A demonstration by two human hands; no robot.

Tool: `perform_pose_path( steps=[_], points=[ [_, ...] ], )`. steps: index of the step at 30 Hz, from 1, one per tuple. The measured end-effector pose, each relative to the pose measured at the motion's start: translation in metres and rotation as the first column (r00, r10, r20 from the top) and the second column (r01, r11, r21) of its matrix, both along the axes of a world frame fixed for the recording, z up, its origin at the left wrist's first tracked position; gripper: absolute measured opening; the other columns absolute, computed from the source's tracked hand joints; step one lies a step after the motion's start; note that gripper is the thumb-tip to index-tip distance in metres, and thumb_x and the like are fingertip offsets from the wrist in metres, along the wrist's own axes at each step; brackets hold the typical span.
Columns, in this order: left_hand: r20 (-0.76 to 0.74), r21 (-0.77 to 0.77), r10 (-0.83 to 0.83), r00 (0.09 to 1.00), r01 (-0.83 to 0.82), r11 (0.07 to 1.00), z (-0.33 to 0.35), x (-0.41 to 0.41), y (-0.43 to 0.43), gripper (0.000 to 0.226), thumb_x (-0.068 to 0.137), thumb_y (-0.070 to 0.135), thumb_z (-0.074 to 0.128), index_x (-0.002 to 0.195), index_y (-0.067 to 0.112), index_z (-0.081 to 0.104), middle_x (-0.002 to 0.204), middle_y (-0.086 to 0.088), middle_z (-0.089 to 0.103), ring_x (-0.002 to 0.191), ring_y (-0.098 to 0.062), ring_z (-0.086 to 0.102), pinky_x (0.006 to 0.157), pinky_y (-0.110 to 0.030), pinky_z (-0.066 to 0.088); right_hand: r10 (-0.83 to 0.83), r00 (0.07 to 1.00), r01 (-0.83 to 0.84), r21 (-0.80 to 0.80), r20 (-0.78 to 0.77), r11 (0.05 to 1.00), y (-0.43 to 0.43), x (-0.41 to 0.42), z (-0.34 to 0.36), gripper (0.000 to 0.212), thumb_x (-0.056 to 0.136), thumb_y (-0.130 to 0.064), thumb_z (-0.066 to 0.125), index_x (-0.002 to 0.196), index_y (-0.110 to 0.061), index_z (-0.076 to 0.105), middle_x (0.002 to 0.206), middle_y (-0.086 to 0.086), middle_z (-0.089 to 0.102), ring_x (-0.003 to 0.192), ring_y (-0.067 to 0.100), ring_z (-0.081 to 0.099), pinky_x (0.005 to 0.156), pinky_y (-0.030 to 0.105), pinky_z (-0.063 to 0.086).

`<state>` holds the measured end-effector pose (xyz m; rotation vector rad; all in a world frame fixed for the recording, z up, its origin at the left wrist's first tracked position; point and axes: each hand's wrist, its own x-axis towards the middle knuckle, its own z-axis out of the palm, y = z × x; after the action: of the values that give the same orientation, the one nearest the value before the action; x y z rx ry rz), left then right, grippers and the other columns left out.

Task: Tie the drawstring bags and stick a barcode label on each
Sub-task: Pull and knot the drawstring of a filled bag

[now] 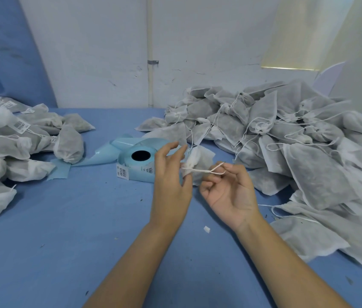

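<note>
The bag (200, 160) is just right of the label roll (139, 162), between both hands. The left hand (171, 174) holds the bag's gathered neck with its lower fingers; thumb and forefinger are spread apart and hold nothing. The right hand (231, 192), palm up, pinches the drawstring (206, 171) loop between thumb and forefinger; the remaining fingers are loosely curled. Unlabelled bags (297, 141) are piled right of the roll. Labelled bags (9, 141) lie well left of it. All rest on the blue table (64, 218).
</note>
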<state>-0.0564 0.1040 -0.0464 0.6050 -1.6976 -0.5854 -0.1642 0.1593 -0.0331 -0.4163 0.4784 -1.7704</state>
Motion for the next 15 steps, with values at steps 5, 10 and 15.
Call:
perform_pose_path(
  steps=[5,10,15],
  points=[
    [-0.132,0.212,0.014,0.991,0.014,0.977,0.008,-0.003,0.005,0.034,0.096,0.000,0.044,0.119,0.020,0.061,0.103,0.023,0.059,0.093,0.015,0.051,0.080,0.000,0.034,-0.027,0.999,0.028,0.026,-0.033,0.999,0.000,0.003,0.002,0.012,0.059,-0.012,0.071,0.061,-0.015,0.059,0.061,-0.004,0.053,0.050,0.009,0.047,0.049,0.019,0.044],
    [-0.319,0.381,0.104,0.942,0.027,0.924,0.021,-0.007,0.006,0.024,0.099,0.008,0.039,0.101,0.024,0.057,0.078,0.031,0.061,0.075,0.014,0.054,0.064,-0.003,0.038,-0.273,0.869,0.376,0.191,-0.412,0.907,-0.004,0.006,0.002,0.015,0.077,-0.010,0.066,0.067,-0.020,0.062,0.068,-0.009,0.059,0.057,0.006,0.048,0.053,0.016,0.035],
    [-0.419,0.454,0.135,0.898,0.078,0.887,0.025,-0.003,-0.001,0.020,0.101,0.011,0.038,0.095,0.016,0.057,0.082,0.015,0.060,0.071,0.009,0.054,0.065,-0.006,0.040,-0.206,0.873,0.339,0.248,-0.442,0.907,-0.006,0.017,0.000,0.012,0.084,-0.008,0.066,0.074,-0.016,0.066,0.084,-0.002,0.069,0.086,0.012,0.065,0.082,0.025,0.055]
  ],
)
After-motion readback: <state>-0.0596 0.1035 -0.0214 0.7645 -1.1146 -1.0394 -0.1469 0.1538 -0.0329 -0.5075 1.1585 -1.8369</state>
